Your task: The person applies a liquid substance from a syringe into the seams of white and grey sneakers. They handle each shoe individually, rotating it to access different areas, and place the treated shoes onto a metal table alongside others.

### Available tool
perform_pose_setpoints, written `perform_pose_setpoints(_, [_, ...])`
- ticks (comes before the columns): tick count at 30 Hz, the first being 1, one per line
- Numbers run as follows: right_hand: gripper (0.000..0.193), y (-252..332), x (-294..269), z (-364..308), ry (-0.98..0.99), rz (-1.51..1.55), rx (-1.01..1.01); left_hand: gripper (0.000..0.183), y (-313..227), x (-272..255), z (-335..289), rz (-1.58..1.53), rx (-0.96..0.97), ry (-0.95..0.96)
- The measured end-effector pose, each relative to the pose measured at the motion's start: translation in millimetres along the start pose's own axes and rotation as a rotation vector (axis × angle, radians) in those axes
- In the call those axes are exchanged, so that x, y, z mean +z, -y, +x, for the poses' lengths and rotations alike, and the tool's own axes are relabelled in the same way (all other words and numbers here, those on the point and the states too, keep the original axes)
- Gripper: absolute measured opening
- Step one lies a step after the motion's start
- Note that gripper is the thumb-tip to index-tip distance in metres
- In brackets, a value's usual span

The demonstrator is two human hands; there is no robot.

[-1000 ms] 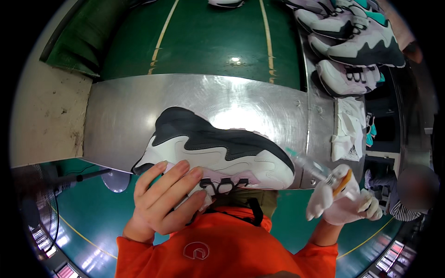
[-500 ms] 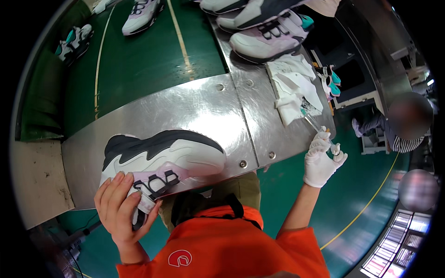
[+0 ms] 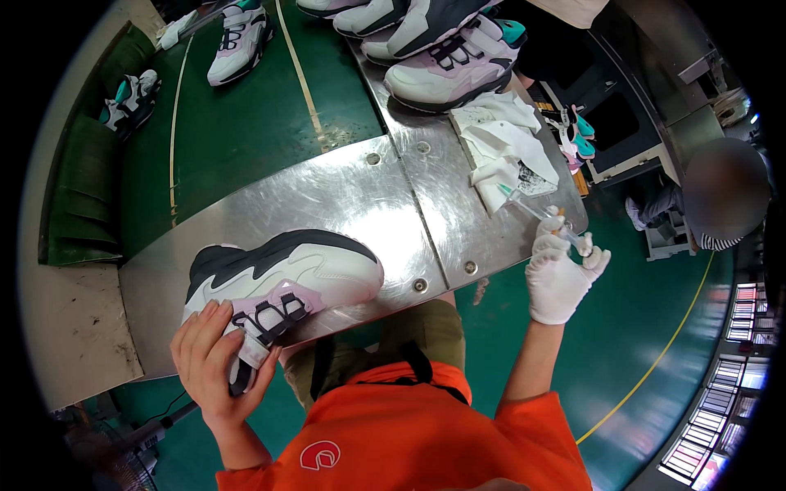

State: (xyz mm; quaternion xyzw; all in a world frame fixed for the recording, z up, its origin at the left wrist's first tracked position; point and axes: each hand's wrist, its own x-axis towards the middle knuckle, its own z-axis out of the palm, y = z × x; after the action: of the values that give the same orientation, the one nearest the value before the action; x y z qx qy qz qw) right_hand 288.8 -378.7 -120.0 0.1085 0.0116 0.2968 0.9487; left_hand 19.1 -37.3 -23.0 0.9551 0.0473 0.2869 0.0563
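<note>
A white, black and pale purple sneaker [image 3: 327, 274] lies on its side on the metal tabletop, its sole facing away from me. My bare left hand [image 3: 214, 360] is closed around its heel and ankle opening, thumb near the strap. In my right hand [image 3: 563, 274], which wears a white glove, I grip a clear syringe [image 3: 526, 204] with a green tip. That tip is over a crumpled white cloth [image 3: 514, 147] with dark stains at the table's right end; whether it touches the cloth I cannot tell.
Several similar sneakers [image 3: 446, 78] are heaped beyond the cloth. A green conveyor belt [image 3: 237, 139] carries another sneaker [image 3: 240, 45], with one more [image 3: 131, 102] by its left wall. Shoes with teal linings [image 3: 580, 139] stand past the table's right edge, and a person [image 3: 720, 196] is further right.
My right hand has shifted slightly left with the syringe, whose tip is now further left over the cloth. The whole view has turned a little. My left hand keeps its hold on the sneaker.
</note>
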Motion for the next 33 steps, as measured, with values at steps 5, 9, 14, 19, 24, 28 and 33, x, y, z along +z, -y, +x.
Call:
perform_pose_setpoints(5, [0.085, 2.4, -3.8, -4.4, -0.061, 0.013, -0.06, 0.046, 0.1, -0.1, 2.6, -0.009, 0.003, -0.003])
perform_pose_setpoints(9, [0.072, 2.6, 4.8, -13.2, -0.058, -0.04, -0.05, 0.046, 0.3, -0.2, 2.5, -0.008, -0.004, -0.005])
perform_pose_setpoints(14, [0.061, -14.6, 27.0, -14.6, 0.143, -0.801, -0.103, 0.045, 0.1, -0.2, 5.1, -0.014, -0.006, -0.009])
perform_pose_setpoints(19, [0.088, -44.9, 44.1, -7.3, 0.015, -2.112, 0.064, 0.045, 3.2, -1.4, 15.8, -0.01, -0.009, 0.03])
perform_pose_setpoints(24, [0.087, -54.4, 64.8, -9.0, 0.173, -2.571, 0.262, 0.046, 5.3, -2.1, 21.1, -0.03, -0.006, 0.042])
perform_pose_setpoints(28, [0.092, -43.6, 77.3, -16.1, 0.103, -2.309, 0.4, 0.048, 8.1, -6.8, 22.9, -0.033, 0.017, 0.064])
perform_pose_setpoints(33, [0.1, -11.9, 38.7, -10.6, 0.071, -1.611, 0.047, 0.047, 20.5, 6.5, 74.9, -0.183, -0.063, 0.105])
